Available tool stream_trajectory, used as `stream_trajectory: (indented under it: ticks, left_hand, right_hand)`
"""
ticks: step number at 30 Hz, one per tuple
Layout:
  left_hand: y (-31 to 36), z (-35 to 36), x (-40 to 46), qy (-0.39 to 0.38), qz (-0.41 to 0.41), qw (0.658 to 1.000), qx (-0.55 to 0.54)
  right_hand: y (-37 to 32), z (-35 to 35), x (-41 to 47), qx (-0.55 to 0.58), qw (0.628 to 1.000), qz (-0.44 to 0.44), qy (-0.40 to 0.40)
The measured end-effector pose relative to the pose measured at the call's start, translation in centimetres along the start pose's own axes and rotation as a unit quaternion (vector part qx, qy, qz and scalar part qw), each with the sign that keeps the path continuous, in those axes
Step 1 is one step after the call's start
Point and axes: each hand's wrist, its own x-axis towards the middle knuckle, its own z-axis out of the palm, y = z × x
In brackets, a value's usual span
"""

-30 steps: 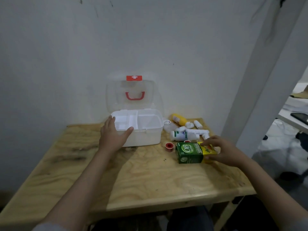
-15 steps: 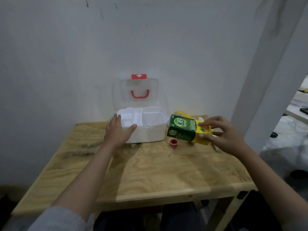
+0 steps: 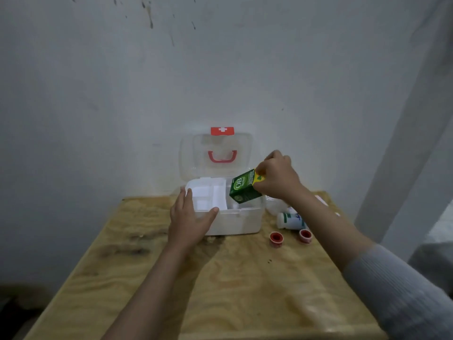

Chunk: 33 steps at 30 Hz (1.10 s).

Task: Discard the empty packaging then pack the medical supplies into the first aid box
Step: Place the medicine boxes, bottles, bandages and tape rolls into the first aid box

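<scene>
A white first aid box (image 3: 245, 220) stands open at the back of the wooden table, its clear lid (image 3: 196, 153) with a red handle upright against the wall. My left hand (image 3: 190, 222) grips the box's front left corner, thumb on the rim. My right hand (image 3: 278, 177) holds a green and yellow carton (image 3: 242, 190) by its yellow end, tilted down over the box's right compartment. A white bottle (image 3: 289, 220) lies right of the box, partly hidden by my right forearm.
Two small red-centred tape rolls (image 3: 276, 238) (image 3: 305, 235) sit on the table (image 3: 220, 290) in front of the bottle. A white wall rises just behind the box. A pale post (image 3: 402, 155) stands at the right, beyond the table's edge.
My right hand has lifted the green carton off the table and carried it left and back, over the open box. My left hand has stayed on the box's corner.
</scene>
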Motion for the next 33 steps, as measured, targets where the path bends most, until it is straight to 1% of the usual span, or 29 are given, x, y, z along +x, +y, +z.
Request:
stream_trajectory:
  ticks: [3,7,9,12,20,26,28,30,33]
  left_hand:
    - [0.0,0.1,0.0,0.007,0.001,1.0,-0.012]
    - [-0.2,0.3,-0.1,0.014,0.004,1.0,-0.021]
    - [-0.2,0.3,-0.1,0.014,0.005,0.999,-0.029]
    - [-0.3,0.3,-0.2,0.013,0.011,0.999,-0.032]
    - [-0.7,0.6,-0.1,0.016,0.019,0.999,-0.036]
    - [-0.7,0.9,0.0,0.026,0.01,0.999,-0.031]
    - [-0.8,0.8,-0.1,0.028,0.012,0.999,-0.032]
    - [-0.6,0.7,-0.2,0.026,0.012,0.999,-0.034]
    - [-0.4,0.6,-0.2,0.021,0.008,0.999,-0.042]
  right_hand:
    - [-1.2,1.8,2.0,-0.046,0.997,-0.003,-0.065]
    - [-1.6,4.0,3.0,0.013,0.993,0.011,-0.114]
    - [-1.5,5.1,3.2,0.039,0.988,0.02,-0.151]
    - [-1.5,6.5,3.0,0.036,0.982,0.026,-0.182]
    - [-1.6,7.7,2.5,-0.026,0.985,0.019,-0.167]
    - [-1.4,7.8,2.7,-0.005,0.977,-0.023,-0.213]
    - [-1.3,7.6,2.7,-0.001,0.976,-0.031,-0.214]
    - [-1.0,6.9,2.7,0.038,0.981,-0.027,-0.189]
    - [0.2,4.4,2.4,0.133,0.983,-0.013,-0.125]
